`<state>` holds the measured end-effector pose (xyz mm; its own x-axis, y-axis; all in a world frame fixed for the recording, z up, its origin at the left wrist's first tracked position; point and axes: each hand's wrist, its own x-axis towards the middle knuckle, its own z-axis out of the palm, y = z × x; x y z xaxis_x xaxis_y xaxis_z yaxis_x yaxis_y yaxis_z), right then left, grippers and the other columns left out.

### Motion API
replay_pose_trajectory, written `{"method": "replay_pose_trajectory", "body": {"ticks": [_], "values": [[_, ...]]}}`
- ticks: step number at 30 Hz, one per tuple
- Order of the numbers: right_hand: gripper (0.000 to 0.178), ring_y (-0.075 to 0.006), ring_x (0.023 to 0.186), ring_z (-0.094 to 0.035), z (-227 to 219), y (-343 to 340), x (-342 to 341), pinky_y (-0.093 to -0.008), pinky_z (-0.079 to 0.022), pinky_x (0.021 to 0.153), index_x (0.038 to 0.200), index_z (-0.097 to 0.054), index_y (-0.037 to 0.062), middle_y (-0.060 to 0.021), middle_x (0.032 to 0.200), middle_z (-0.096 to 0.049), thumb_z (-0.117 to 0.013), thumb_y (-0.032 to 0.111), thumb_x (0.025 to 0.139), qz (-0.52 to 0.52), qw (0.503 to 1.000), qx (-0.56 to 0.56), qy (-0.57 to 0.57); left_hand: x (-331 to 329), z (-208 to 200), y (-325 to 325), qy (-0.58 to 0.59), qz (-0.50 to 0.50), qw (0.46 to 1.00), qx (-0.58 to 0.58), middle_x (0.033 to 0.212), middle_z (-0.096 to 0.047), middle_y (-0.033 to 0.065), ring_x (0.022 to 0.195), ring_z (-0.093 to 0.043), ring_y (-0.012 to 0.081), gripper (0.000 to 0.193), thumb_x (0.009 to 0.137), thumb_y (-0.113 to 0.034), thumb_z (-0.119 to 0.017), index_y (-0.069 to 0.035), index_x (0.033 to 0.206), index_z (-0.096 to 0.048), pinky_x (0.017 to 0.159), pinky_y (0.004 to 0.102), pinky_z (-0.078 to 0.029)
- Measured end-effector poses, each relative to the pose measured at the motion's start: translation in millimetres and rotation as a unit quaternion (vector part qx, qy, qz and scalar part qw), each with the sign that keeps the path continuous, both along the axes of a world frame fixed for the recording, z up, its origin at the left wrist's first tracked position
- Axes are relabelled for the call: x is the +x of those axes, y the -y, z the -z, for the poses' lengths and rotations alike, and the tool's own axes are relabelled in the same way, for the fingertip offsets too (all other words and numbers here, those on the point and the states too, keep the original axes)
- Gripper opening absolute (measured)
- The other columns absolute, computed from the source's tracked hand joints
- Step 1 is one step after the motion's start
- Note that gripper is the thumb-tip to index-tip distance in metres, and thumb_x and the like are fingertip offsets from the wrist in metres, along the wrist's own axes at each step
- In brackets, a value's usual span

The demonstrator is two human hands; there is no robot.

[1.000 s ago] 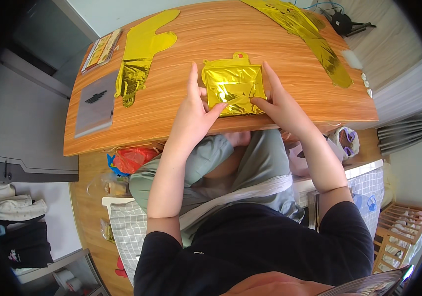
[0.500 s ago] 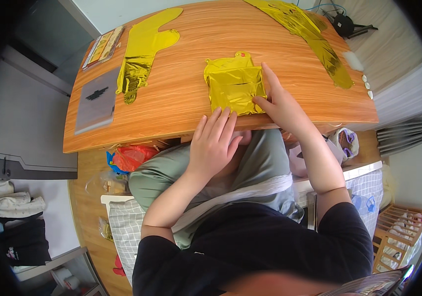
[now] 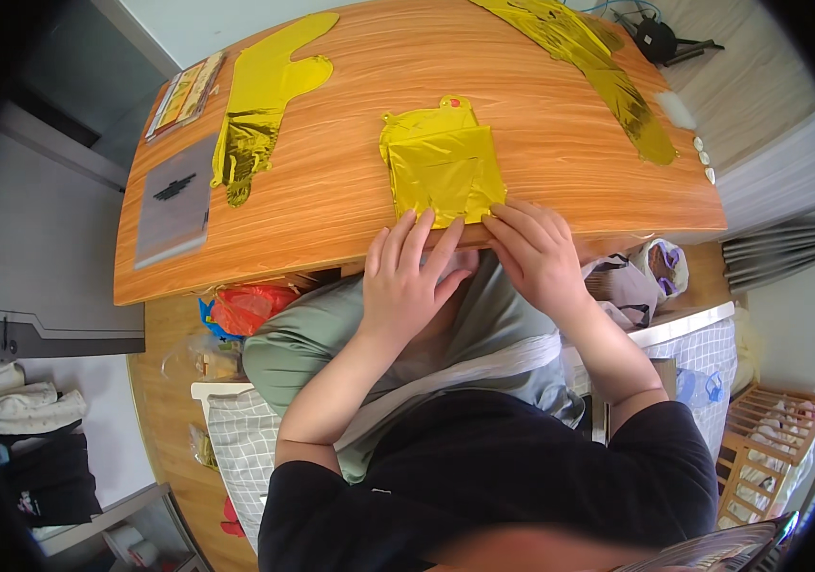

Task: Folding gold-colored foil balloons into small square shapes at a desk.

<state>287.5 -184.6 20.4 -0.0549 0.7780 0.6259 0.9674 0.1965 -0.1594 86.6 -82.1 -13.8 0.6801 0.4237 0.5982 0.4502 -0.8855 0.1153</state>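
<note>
A deflated gold foil balloon (image 3: pixel 445 170), folded into a rough square, lies near the front edge of the wooden table. A rounded tab with a small red spot sticks out at its far side. My left hand (image 3: pixel 409 276) rests with fingers stretched out, their tips touching the near left edge of the foil. Over the near right corner, my right hand (image 3: pixel 539 250) lays its fingertips, the fingers extended side by side. Neither hand grips the foil.
Two more flat gold foil balloons lie on the table (image 3: pixel 331 181), one at the left (image 3: pixel 269 105), one at the far right (image 3: pixel 593 71). A clear plastic folder (image 3: pixel 174 205) and booklets (image 3: pixel 186 93) are at the left. A black router-like device (image 3: pixel 657 40) sits at the far right corner.
My right hand has moved down from the foil's right side to its near right corner. The folded foil's top layer looks flatter. My left hand stays almost in place.
</note>
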Motion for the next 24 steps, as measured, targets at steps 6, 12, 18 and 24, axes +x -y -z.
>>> {"method": "replay_pose_trajectory", "body": {"ticks": [6,12,18,24], "values": [[0.037,-0.0311,0.123,-0.063,13,6,-1,-0.0478,-0.049,0.105,0.126,-0.070,0.0055,-0.0116,0.131,-0.067,-0.074,0.010,0.089,0.024,1.000,-0.018,-0.007,4,5,1,0.002,-0.024,1.000,0.017,0.142,-0.054,0.0099,0.131,-0.053,0.0310,0.064,0.087,-0.055,-0.074,-0.027,0.143,-0.061,0.105,0.0518,-0.044],[0.037,-0.0356,0.119,-0.063,12,16,2,-0.0461,-0.049,0.102,0.124,-0.071,0.0040,-0.0143,0.126,-0.068,-0.075,0.010,0.088,0.037,0.991,0.002,-0.127,3,5,6,0.012,-0.014,1.000,0.011,0.141,-0.053,0.0101,0.130,-0.052,0.0327,0.067,0.083,-0.053,-0.077,-0.022,0.141,-0.062,0.105,0.0533,-0.041],[0.019,-0.0336,0.106,-0.064,-6,10,16,-0.0443,-0.050,0.094,0.103,-0.074,0.0042,-0.0122,0.108,-0.069,-0.077,0.010,0.085,0.069,0.978,-0.058,-0.186,3,16,8,-0.022,-0.033,0.999,0.024,0.144,-0.052,0.0090,0.135,-0.049,0.0318,0.069,0.086,-0.061,-0.071,-0.025,0.144,-0.061,0.107,0.0543,-0.039],[0.021,-0.0401,0.086,-0.070,-63,-18,12,-0.0493,-0.054,0.077,0.088,-0.076,0.0049,-0.0181,0.084,-0.073,-0.071,0.025,0.089,0.122,0.914,-0.269,-0.278,4,14,-4,-0.018,-0.052,0.995,0.087,0.138,-0.057,0.0054,0.126,-0.054,0.0281,0.064,0.089,-0.065,-0.068,-0.026,0.140,-0.066,0.104,0.0481,-0.041]]}}
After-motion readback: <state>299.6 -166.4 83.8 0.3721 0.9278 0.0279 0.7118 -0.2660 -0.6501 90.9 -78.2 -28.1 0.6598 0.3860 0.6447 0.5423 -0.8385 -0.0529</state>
